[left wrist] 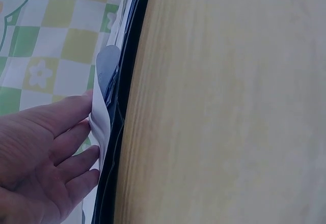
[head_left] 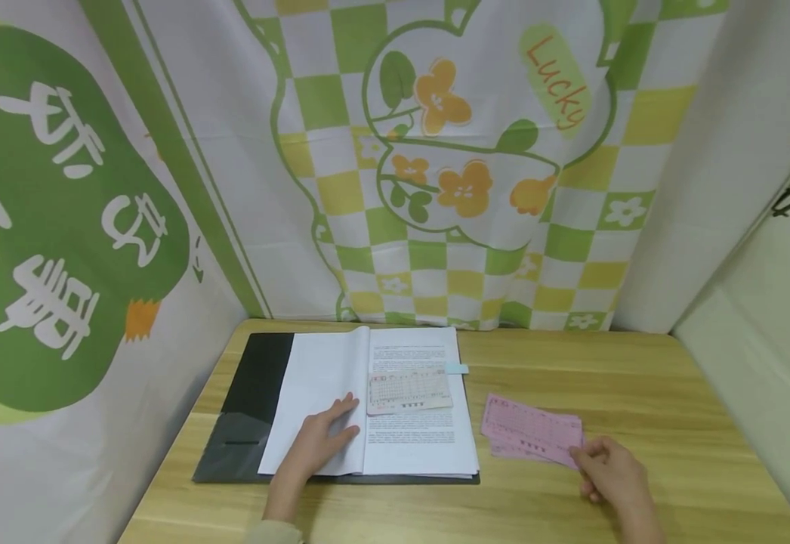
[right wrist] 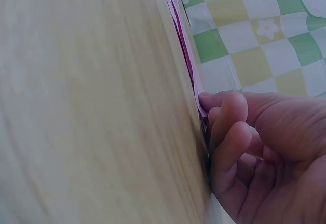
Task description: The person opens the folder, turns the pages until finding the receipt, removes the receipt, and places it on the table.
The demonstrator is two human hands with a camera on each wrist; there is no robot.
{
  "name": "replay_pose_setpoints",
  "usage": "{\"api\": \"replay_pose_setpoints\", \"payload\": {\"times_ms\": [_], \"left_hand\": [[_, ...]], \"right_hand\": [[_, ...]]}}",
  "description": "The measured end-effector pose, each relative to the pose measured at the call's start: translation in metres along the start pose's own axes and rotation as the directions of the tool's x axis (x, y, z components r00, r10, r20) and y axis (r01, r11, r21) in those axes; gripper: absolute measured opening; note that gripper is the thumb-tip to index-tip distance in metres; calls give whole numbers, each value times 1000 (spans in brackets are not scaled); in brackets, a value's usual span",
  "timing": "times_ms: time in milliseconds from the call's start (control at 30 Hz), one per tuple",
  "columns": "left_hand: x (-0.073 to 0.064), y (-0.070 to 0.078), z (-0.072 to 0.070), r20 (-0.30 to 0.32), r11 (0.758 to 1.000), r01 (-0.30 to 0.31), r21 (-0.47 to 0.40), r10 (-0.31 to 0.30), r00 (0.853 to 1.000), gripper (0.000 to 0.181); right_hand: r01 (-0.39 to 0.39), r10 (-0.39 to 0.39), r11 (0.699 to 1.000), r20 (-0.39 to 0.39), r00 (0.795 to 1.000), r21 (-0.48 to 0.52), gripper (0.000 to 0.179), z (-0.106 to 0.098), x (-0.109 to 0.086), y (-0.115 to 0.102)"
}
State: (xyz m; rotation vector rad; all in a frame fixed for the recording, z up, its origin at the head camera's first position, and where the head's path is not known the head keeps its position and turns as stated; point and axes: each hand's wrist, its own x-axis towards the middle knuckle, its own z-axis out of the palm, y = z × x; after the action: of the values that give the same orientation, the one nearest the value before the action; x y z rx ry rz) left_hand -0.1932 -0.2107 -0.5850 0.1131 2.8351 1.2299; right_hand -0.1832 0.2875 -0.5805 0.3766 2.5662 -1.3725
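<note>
A black folder (head_left: 232, 447) lies open on the table with white printed pages (head_left: 418, 453) in it. My left hand (head_left: 320, 438) rests on the left-hand page beside the centre fold, its fingers extended; in the left wrist view they touch the edge of a bulging page (left wrist: 102, 127). A pale printed slip (head_left: 410, 391) lies on the right-hand page. To the right of the folder are overlapping pink printed slips (head_left: 534, 427). Between thumb and finger, my right hand (head_left: 612, 472) pinches the right corner of the upper pink slip; its other fingers are curled.
A light blue tab (head_left: 458, 369) sticks out from the right page's edge. The wooden table (head_left: 674, 400) extends right of the slips and in front of the folder. A checked green and yellow cloth (head_left: 422, 279) hangs along the back edge, with more cloth at both sides.
</note>
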Motion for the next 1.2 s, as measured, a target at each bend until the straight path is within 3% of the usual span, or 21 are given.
{"api": "replay_pose_setpoints", "payload": {"times_ms": [933, 1200], "left_hand": [[-2, 3, -1, 8, 999, 32, -5, -32, 999, 52], [-1, 2, -1, 3, 1000, -10, -11, 10, 1000, 51]], "right_hand": [[-11, 12, 1000, -7, 1000, 20, 31, 3, 2, 6], [-18, 18, 1000, 38, 999, 11, 36, -1, 2, -1]]}}
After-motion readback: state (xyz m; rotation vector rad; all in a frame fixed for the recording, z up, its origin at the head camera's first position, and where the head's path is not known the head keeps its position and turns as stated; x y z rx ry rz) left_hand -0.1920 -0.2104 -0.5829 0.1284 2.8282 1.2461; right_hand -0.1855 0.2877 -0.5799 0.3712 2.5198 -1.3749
